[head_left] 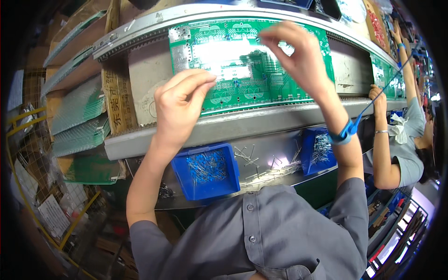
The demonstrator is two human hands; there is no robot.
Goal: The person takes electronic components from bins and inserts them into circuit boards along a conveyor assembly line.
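Note:
A large green circuit board lies between two metal rails in front of me, with strong glare over its upper left part. Over the board's near left edge is my left hand, thumb and forefinger pinched together; anything between them is too small to make out. My right hand, a blue strap with a cord round its wrist, is above the far right part of the board. Its fingers are also brought together in a pinch, their tips near the board, and I cannot see what they hold. A few small blue parts stand on the board.
Near me sit a blue bin of small blue leaded components and a second blue bin of pale leaded parts. Loose leads lie between them. Green boards are stacked at left. At right a co-worker handles another board.

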